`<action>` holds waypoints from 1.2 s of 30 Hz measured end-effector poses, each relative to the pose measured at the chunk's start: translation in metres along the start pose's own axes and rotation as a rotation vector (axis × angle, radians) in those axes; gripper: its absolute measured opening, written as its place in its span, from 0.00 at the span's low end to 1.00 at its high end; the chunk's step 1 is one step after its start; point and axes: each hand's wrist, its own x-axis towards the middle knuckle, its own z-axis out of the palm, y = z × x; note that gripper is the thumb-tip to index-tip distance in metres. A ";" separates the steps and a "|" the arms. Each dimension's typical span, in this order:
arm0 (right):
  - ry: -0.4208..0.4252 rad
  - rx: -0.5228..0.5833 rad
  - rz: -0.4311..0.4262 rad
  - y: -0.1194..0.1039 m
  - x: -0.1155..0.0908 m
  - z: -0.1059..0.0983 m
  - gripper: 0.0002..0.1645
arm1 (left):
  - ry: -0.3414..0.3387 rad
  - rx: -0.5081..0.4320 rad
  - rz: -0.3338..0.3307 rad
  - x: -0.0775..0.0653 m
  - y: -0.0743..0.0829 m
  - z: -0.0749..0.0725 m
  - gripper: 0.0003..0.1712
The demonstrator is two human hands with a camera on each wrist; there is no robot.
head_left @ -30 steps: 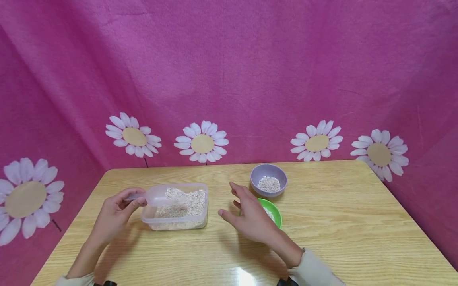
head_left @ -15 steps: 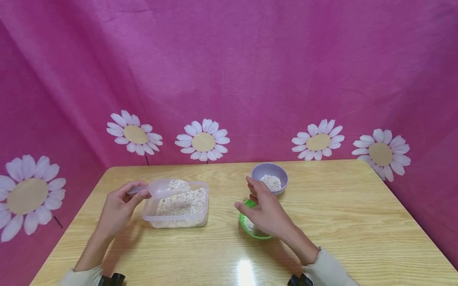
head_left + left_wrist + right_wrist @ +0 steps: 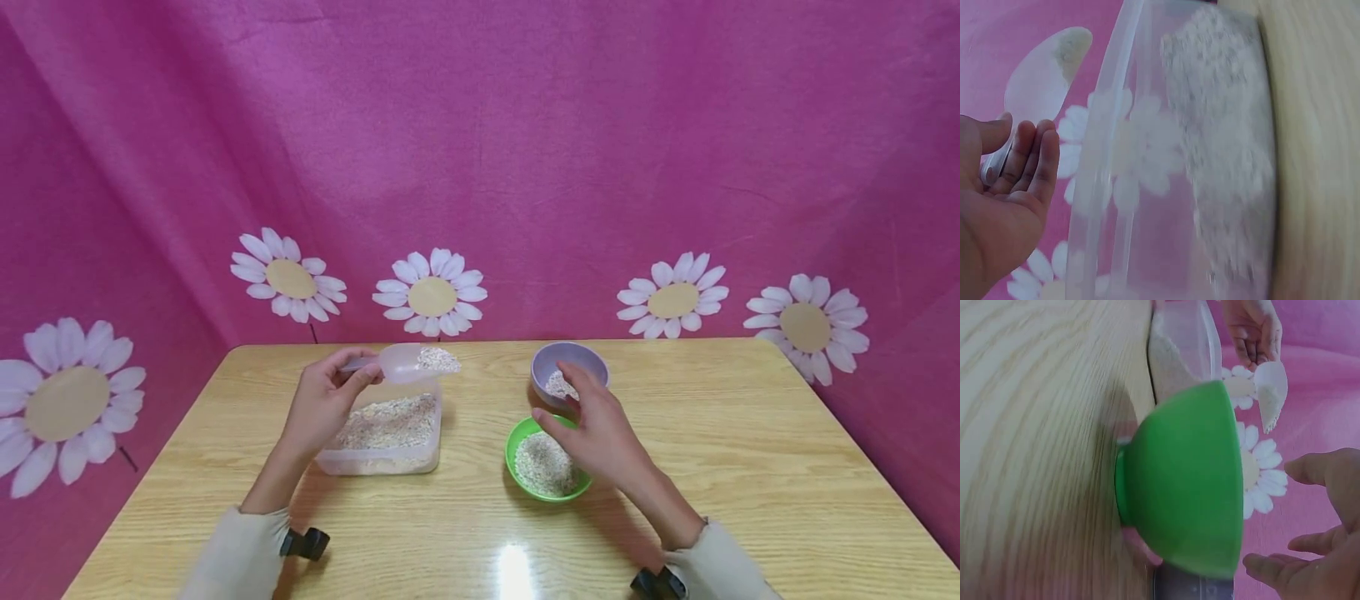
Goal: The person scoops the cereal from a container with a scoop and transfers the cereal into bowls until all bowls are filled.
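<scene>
My left hand [image 3: 321,406] pinches the handle of a translucent plastic scoop [image 3: 399,364], raised above the container with oat flakes [image 3: 438,360] in its front end. Below it stands a clear plastic container [image 3: 382,462], partly filled with more flakes; the left wrist view shows its side wall [image 3: 1100,206]. My right hand [image 3: 600,433] hovers over the right side of a green bowl [image 3: 512,450] of flakes, thumb and fingers spread and holding nothing. In the right wrist view the fingers [image 3: 1307,469] are apart from the green bowl [image 3: 1185,475].
Behind the green bowl sits a purple bowl [image 3: 542,367] with some flakes, partly covered by my right fingers. All stand on a wooden table [image 3: 720,433]. A pink curtain [image 3: 525,167] with daisies hangs at the table's back edge.
My left hand has lifted the loaded scoop out of the container and moved it right and up. My right hand has shifted right, uncovering more of the green bowl.
</scene>
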 end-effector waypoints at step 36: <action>-0.079 0.074 0.178 0.069 0.024 -0.027 0.55 | -0.156 0.051 0.089 0.068 0.029 0.136 0.08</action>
